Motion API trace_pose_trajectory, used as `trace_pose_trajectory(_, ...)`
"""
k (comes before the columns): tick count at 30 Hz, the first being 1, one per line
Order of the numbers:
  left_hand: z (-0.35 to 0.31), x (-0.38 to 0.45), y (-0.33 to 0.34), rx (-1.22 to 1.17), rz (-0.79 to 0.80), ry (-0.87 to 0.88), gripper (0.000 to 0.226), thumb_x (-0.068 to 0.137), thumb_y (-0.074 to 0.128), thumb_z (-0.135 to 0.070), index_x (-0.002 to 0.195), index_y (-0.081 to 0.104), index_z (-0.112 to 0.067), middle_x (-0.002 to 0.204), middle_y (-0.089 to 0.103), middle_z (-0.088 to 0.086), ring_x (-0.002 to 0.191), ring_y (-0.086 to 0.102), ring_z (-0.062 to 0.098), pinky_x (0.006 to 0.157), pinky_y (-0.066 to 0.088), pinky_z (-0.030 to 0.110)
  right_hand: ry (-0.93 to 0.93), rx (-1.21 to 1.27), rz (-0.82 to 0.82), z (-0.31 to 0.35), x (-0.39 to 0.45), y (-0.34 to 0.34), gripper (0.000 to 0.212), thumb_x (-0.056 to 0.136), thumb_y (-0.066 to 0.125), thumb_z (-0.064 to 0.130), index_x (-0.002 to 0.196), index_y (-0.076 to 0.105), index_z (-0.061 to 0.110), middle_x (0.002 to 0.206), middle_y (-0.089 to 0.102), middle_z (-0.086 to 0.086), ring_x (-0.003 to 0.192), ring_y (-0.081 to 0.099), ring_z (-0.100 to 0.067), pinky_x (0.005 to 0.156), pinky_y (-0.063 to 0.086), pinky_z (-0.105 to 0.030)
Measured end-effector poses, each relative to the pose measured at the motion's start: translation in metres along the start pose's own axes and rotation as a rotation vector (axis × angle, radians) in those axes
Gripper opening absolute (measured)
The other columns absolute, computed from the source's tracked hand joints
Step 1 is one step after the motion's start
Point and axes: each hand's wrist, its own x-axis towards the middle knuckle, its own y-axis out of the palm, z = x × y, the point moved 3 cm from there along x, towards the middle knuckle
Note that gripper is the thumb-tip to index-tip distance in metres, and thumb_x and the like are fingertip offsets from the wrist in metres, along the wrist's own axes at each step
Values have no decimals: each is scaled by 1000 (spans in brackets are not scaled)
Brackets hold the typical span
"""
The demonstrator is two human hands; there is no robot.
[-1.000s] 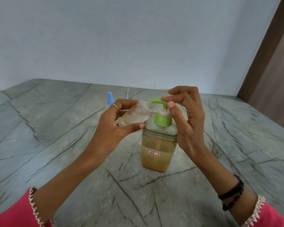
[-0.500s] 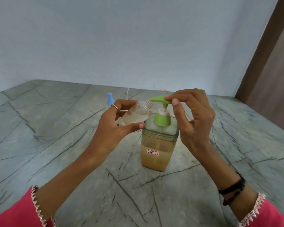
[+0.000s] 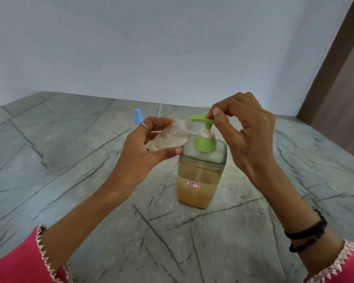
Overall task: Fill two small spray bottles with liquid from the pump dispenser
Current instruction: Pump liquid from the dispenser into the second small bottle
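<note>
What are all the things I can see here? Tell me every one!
pump dispenser: one, clear with tan liquid, green pump, white label reading 35; standing mid-table.
open spray bottle: one, clear, partly filled, capless; tilted, neck at the pump spout, held in the left hand.
capped spray bottle: one, blue cap; on the table behind the left hand, mostly hidden.
table: one, grey stone with dark veins.
wall: pale blue, behind the table.
left hand: ring on one finger, pink sleeve.
right hand: fingers on the pump head, black wristbands, pink sleeve.
</note>
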Motion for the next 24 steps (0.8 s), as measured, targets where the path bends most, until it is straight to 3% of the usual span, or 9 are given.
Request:
trace_pose_trajectory(8,-1,0,1,0,-1,10,46,53,73,-32,96,57,-36,102,62,-16,98,59,6,74,52,13,19,-11,-45,2,-4,3,24,88,51,17,72,65,6,74,60,4,74,49,-13,66,40,-20)
trace_pose_trajectory(12,-2,0,0,-3,3,14,46,53,74,-33,95,57,-37,101,63,-16,94,59,2,71,51,12,6,-19,-76,3,-14,9,18,87,50,16,80,62,5,84,54,4,77,49,-10,70,38,-12)
trace_pose_trajectory(16,-1,0,0,4,-2,15,47,53,74,-34,97,58,-38,101,63,-17,93,59,-3,72,51,12,106,154,-44,-5,-20,12,7,85,54,23,88,55,17,90,50,11,82,48,2,73,39,-11)
trace_pose_trajectory(24,0,0,0,20,-1,17,48,54,74,-34,99,58,-37,103,63,-16,99,59,6,75,54,18,142,270,21,-7,-29,13,27,80,65,19,99,51,32,102,47,16,84,57,-2,74,45,-13)
